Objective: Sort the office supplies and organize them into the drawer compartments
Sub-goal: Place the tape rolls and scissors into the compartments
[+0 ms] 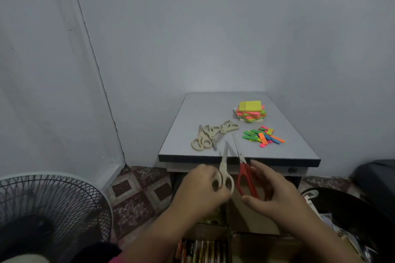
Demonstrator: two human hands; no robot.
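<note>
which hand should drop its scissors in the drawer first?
Left, probably. The left hand grips the cream scissors right above the drawer compartments visible below it. The right hand holds the red scissors farther right, over bare cardboard.

Single view, head-worn, wide-angle. Faces forward and down toward a room corner. Nearest: both hands (pixel 235 192), raised just before the near edge of the table (pixel 192 113). Table top seen from above; walls fill the upper frame, bowed by the lens.
</note>
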